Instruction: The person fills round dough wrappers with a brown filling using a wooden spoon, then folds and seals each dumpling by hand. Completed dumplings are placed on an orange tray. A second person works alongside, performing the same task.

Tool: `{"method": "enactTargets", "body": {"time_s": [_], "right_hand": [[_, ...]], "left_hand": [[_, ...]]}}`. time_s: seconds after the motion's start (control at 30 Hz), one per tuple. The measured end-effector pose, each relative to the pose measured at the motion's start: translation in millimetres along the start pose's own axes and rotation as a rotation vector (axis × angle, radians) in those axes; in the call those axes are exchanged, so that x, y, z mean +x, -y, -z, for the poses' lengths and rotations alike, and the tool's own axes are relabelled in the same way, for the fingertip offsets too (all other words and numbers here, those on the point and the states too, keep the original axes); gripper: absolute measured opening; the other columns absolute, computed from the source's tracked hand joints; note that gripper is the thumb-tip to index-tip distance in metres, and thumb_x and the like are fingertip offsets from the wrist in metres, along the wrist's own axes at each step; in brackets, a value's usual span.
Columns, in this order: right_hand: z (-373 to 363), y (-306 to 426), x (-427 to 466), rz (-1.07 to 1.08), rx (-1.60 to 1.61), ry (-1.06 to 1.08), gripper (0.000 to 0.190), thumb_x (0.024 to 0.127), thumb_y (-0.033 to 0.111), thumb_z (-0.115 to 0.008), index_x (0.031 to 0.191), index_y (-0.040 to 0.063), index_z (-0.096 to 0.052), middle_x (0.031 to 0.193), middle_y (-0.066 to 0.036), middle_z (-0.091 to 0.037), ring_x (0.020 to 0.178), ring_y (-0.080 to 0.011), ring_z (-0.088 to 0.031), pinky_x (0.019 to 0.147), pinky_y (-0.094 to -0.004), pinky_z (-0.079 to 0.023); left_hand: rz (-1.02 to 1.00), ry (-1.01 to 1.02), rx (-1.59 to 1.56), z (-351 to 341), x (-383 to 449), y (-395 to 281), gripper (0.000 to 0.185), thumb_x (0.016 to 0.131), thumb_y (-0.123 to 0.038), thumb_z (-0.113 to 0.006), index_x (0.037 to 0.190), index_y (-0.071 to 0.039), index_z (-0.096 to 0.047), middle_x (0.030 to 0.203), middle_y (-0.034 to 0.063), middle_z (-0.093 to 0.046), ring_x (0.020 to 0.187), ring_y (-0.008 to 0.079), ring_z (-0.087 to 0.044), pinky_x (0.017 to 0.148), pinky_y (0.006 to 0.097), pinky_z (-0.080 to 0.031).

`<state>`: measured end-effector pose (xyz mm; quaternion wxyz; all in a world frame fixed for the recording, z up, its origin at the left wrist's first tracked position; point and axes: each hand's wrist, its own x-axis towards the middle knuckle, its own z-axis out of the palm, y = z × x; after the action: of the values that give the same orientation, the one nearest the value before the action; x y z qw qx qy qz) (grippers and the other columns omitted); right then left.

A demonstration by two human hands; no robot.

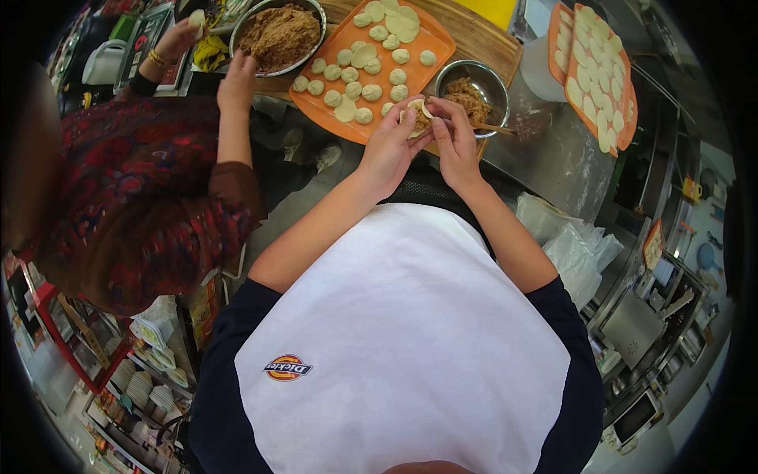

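My left hand (391,145) cups a round dough wrapper with brown filling (421,120) on it, and my right hand (455,139) pinches the wrapper's right edge. Just beyond and to the right is a steel bowl (502,95) of brown filling, with a wooden utensil (494,127) leaning over its rim near my right hand. An orange tray (435,35) lies ahead to the left, bearing several round dough pieces (372,92) and flat wrappers (402,25). Part of the filling is hidden by my fingers.
A co-worker (142,195) stands at the left, one hand holding a dough piece (197,21), the other beside a large bowl of filling (278,35). Stacked orange trays of flat wrappers (598,77) are at the right. A wooden board (503,50) lies under the tray; plastic bags (574,255) hang at right.
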<state>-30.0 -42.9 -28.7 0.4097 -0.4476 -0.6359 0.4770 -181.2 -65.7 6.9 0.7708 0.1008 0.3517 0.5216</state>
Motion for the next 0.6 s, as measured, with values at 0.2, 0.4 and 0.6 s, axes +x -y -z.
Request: {"method": "enactTargets", "body": {"time_s": [0.2, 0.4, 0.6], "right_hand": [[0.9, 1.4, 1.5, 0.006, 0.003, -0.005, 0.033, 0.106, 0.018, -0.052, 0.136, 0.004, -0.053, 0.125, -0.010, -0.056, 0.114, -0.0172, -0.058, 0.092, -0.0297, -0.051], [2.0, 0.7, 2.9, 0.008, -0.002, -0.001, 0.033, 0.107, 0.017, -0.051, 0.137, 0.004, -0.052, 0.124, -0.010, -0.056, 0.112, -0.0167, -0.057, 0.091, -0.0290, -0.050], [1.7, 0.3, 4.2, 0.015, -0.008, -0.007, 0.032, 0.107, 0.017, -0.051, 0.136, 0.004, -0.053, 0.123, -0.009, -0.056, 0.113, -0.0169, -0.057, 0.091, -0.0289, -0.050]], "left_hand": [[-0.021, 0.009, 0.017, -2.8, 1.2, -1.2, 0.041, 0.109, -0.030, -0.046, 0.143, -0.007, -0.042, 0.135, 0.0086, -0.053, 0.126, 0.0184, -0.053, 0.111, 0.0378, -0.044], [-0.026, 0.033, 0.020, -2.2, 4.1, -1.1, 0.041, 0.109, -0.029, -0.047, 0.143, -0.006, -0.042, 0.135, 0.0086, -0.053, 0.126, 0.0179, -0.053, 0.110, 0.0369, -0.044], [-0.019, 0.032, 0.024, -2.9, 5.1, -2.0, 0.040, 0.109, -0.028, -0.047, 0.143, -0.007, -0.042, 0.135, 0.0086, -0.053, 0.127, 0.0178, -0.052, 0.110, 0.0371, -0.044]]}}
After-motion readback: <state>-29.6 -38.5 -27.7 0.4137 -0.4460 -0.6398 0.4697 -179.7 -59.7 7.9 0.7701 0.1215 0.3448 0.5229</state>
